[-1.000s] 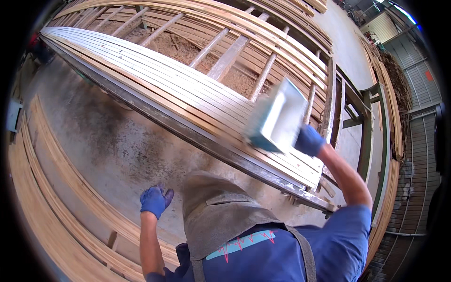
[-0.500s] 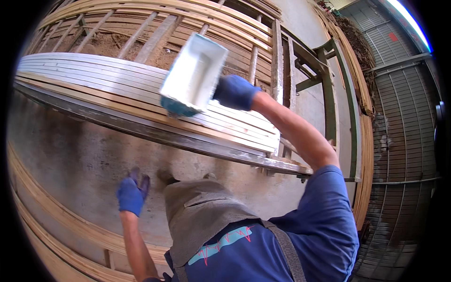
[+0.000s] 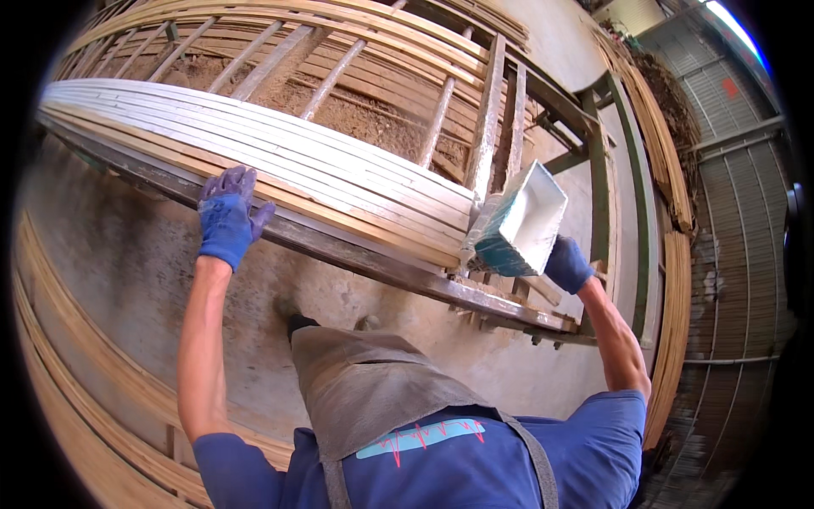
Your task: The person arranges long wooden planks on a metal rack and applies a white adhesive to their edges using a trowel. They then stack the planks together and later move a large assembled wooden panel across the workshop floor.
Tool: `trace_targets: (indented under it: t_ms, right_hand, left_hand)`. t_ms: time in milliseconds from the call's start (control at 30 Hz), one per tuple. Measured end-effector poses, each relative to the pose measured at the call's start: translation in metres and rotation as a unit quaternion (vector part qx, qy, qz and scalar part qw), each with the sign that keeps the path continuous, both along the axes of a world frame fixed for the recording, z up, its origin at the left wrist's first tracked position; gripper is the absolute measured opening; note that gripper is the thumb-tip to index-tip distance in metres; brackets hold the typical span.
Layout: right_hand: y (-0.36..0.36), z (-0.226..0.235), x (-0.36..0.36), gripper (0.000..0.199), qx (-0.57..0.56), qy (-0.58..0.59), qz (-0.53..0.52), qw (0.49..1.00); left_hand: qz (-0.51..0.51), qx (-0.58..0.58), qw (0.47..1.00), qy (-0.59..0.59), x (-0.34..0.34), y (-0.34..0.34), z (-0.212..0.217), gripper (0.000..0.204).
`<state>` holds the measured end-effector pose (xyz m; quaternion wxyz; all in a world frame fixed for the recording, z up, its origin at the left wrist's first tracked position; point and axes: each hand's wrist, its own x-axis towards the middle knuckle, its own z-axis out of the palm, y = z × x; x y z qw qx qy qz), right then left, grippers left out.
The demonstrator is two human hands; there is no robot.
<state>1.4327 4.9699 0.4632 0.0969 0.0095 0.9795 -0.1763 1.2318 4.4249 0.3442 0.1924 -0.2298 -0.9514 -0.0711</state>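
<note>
In my right hand, closed at its right side, is a teal rectangular tub with a white-coated inside. The tub is tilted at the right end of a row of long wooden strips. White coating covers most of these strips; the nearest ones show bare wood along the front. My left hand, also in a blue glove, lies with fingers stretched over the front bare strip, thumb apart. How the right fingers grip the tub is partly hidden.
The strips rest on a rack with a dark front rail and round crossbars. Sawdust-like brown material lies below. A green metal frame stands at the right. More timber is at lower left, near the concrete floor.
My right hand has carried the tub rightward and nearer, from above the strips to their right end. My left hand has risen from over the floor onto the front strip.
</note>
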Motion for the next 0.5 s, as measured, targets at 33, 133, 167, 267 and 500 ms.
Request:
trace_targets:
  t_ms: [33,133,167,267,500]
  right_hand:
    - [0.004,0.0,0.006,0.021,-0.009,-0.001,-0.035,0.999]
    - [0.009,0.003,0.012,0.022,0.006,0.034,-0.034,0.999]
    - [0.009,0.003,0.011,0.021,-0.01,0.039,-0.036,0.999]
    - [0.004,0.0,0.0,0.019,-0.052,0.05,-0.026,0.997]
    - [-0.006,-0.002,-0.029,0.023,-0.068,0.045,-0.014,0.997]
  left_hand:
    - [-0.005,0.032,0.999,0.029,-0.003,0.001,-0.011,0.055]
    - [0.017,0.058,0.998,0.02,-0.018,-0.002,-0.03,0.051]
    - [0.009,0.068,0.996,0.056,-0.018,-0.004,-0.036,0.046]
    - [0.01,0.071,0.995,0.073,-0.019,0.005,-0.036,0.047]
    - [-0.025,0.162,0.986,0.04,-0.004,-0.004,-0.048,0.05]
